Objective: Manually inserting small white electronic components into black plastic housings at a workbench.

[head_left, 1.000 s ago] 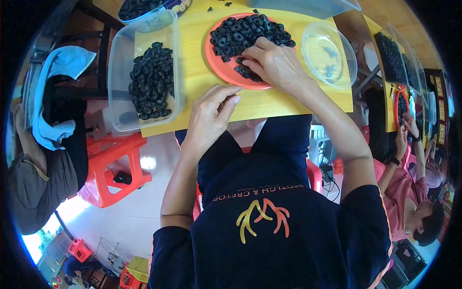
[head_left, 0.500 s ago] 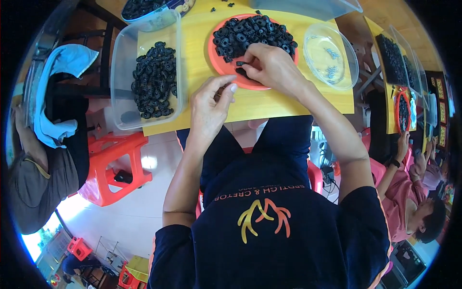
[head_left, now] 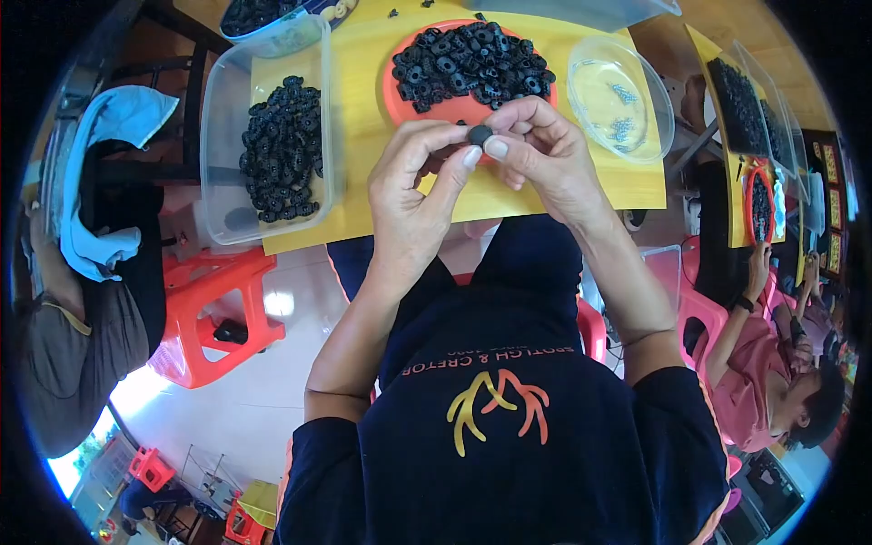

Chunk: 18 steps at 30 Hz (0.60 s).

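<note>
Between both hands, just over the near edge of a red plate (head_left: 427,113), is a small round black plastic part (head_left: 480,135). My left hand (head_left: 413,186) pinches it from the left with thumb and index finger. From the other side, the thumb and fingertips of my right hand (head_left: 549,163) close on it too. A heap of similar black parts (head_left: 477,62) covers most of the plate. More black parts (head_left: 283,150) lie in a clear rectangular tub (head_left: 211,159) to the left. Right of the plate, a round clear dish (head_left: 668,118) holds small silvery pieces (head_left: 622,93).
A yellow table top (head_left: 361,64) carries all this. At its far side stand a bowl of black parts (head_left: 263,14) and a translucent bin (head_left: 581,13). Red stools (head_left: 209,327) are on the left. Other people sit at both sides, one in pink (head_left: 754,391) at another table.
My right hand has drawn back from the plate toward me with a black part. My left hand has moved slightly right, and both hands now meet on the part.
</note>
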Available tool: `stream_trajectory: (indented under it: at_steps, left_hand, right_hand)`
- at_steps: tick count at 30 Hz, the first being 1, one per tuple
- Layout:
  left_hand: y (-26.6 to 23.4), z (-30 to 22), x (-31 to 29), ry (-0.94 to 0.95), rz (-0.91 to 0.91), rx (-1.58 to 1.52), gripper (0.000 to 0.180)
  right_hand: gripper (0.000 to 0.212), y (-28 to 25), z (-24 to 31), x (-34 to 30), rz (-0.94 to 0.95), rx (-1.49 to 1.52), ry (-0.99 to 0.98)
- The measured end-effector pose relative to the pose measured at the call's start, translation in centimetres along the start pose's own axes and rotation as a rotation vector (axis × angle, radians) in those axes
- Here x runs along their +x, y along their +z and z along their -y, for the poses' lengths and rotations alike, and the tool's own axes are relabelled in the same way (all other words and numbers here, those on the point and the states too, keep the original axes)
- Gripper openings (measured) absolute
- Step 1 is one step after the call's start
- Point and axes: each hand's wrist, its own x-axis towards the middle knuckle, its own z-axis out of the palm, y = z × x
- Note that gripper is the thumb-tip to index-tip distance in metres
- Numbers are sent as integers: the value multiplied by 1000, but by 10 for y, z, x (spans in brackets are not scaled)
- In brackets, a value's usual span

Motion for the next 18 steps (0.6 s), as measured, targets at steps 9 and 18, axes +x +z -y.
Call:
stream_trajectory:
  at_steps: [9,18]
  left_hand:
    - [-2,-5,-8,-193,98,-86,16]
    - [-19,-1,-25,-443,306,-89,18]
  right_hand:
    - [16,-2,10,-17,28,-720,-277]
    - [12,-3,17,-28,125,-543,127]
